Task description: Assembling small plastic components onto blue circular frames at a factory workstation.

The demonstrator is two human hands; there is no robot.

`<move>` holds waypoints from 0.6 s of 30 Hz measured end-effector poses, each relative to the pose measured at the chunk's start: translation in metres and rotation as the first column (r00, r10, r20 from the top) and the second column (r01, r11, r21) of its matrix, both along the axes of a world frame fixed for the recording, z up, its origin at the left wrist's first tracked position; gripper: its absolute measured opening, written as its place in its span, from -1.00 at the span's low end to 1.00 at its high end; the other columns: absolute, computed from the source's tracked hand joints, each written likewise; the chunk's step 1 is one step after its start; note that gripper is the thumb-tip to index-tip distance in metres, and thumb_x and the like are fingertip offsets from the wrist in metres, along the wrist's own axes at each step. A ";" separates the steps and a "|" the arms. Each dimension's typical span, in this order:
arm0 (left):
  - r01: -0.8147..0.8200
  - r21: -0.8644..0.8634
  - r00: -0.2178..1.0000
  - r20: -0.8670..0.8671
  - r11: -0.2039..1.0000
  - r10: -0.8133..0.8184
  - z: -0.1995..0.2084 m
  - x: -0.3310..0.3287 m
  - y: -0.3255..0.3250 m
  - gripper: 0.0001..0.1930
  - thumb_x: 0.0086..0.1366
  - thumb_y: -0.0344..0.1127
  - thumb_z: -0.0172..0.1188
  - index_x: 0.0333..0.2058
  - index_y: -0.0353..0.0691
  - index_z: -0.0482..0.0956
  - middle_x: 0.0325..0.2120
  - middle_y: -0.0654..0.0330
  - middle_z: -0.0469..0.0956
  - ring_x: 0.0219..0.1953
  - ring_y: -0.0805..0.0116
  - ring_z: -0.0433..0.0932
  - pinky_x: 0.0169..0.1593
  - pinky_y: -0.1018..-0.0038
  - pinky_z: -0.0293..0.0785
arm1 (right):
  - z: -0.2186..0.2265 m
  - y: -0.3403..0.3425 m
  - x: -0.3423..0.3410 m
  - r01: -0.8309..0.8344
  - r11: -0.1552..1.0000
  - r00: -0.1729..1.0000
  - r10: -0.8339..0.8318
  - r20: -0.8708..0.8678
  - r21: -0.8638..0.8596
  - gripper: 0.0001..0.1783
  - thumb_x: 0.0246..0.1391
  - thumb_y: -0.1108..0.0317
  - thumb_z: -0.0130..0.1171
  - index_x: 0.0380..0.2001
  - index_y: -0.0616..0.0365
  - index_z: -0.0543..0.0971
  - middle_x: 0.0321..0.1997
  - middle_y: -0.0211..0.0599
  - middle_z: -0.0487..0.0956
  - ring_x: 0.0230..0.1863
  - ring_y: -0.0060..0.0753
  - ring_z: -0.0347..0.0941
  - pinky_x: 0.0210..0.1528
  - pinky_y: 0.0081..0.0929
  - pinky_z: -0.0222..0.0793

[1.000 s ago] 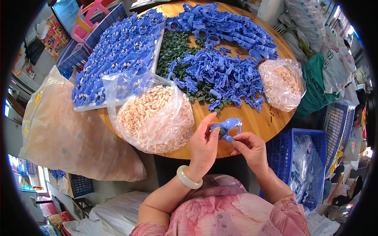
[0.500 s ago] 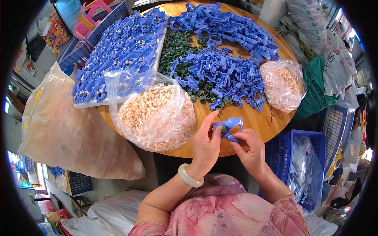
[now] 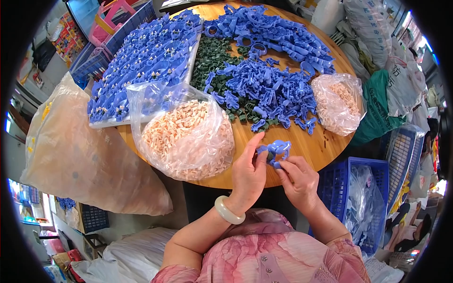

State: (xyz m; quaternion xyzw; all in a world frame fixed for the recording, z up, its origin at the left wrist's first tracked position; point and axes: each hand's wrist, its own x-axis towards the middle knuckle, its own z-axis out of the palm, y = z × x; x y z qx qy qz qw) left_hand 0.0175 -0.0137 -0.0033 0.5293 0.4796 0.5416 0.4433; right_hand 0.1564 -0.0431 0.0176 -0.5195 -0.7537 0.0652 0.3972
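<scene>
Over the near edge of a round wooden table [image 3: 325, 151], my two hands share a small blue plastic figure part [image 3: 279, 147] with a dark green piece [image 3: 270, 156] against it. My left hand [image 3: 248, 172] is closed on its left side, thumb against the green piece and index finger stretched upward. My right hand [image 3: 298, 178] pinches its lower right end. Beyond them lies a pile of small blue plastic parts [image 3: 269, 89]. Dark green pieces [image 3: 212, 61] are heaped to its left. An open clear bag [image 3: 222, 141] of small peach-coloured pieces [image 3: 174, 129] stands left of my hands.
A white board [image 3: 106, 124] carries rows of blue assembled figures at the left. Larger blue parts [image 3: 283, 35] are piled at the back. A second bag of peach pieces [image 3: 339, 101] sits at the right rim. Blue crates [image 3: 368, 162] and a big sack [image 3: 89, 155] flank the table.
Both hands still hold the blue part, which has turned slightly. My right fingers have shifted a little on its lower end.
</scene>
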 end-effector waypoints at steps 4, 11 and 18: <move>-0.015 0.041 1.000 -0.012 0.999 0.016 -0.002 0.000 -0.001 -0.60 0.25 -0.50 0.07 0.08 -0.19 0.38 -0.43 0.18 0.51 -0.47 0.45 0.43 -0.34 0.55 0.40 | -0.001 0.003 0.002 -0.030 0.996 0.998 0.025 0.059 0.086 -0.80 -0.15 0.56 0.29 -0.36 0.19 0.58 -0.39 -0.24 0.51 -0.46 -0.32 0.48 -0.48 -0.54 0.39; -0.012 0.062 0.997 -0.075 0.998 0.016 0.009 0.001 -0.007 -0.60 0.26 -0.50 0.06 0.09 -0.19 0.37 -0.43 0.16 0.49 -0.46 0.44 0.42 -0.33 0.56 0.39 | -0.004 -0.003 0.002 -0.015 0.982 0.971 -0.031 -0.238 -0.187 -0.85 -0.11 0.46 0.31 -0.40 0.18 0.57 -0.40 -0.30 0.49 -0.54 -0.40 0.47 -0.51 -0.56 0.38; -0.033 0.087 0.991 -0.123 0.996 0.043 0.012 0.001 -0.013 -0.61 0.26 -0.50 0.06 0.08 -0.20 0.38 -0.43 0.13 0.49 -0.44 0.41 0.44 -0.32 0.54 0.40 | -0.006 -0.008 -0.001 0.004 0.991 0.975 -0.033 -0.220 -0.133 -0.85 -0.13 0.46 0.31 -0.42 0.18 0.57 -0.40 -0.28 0.48 -0.53 -0.36 0.47 -0.51 -0.51 0.37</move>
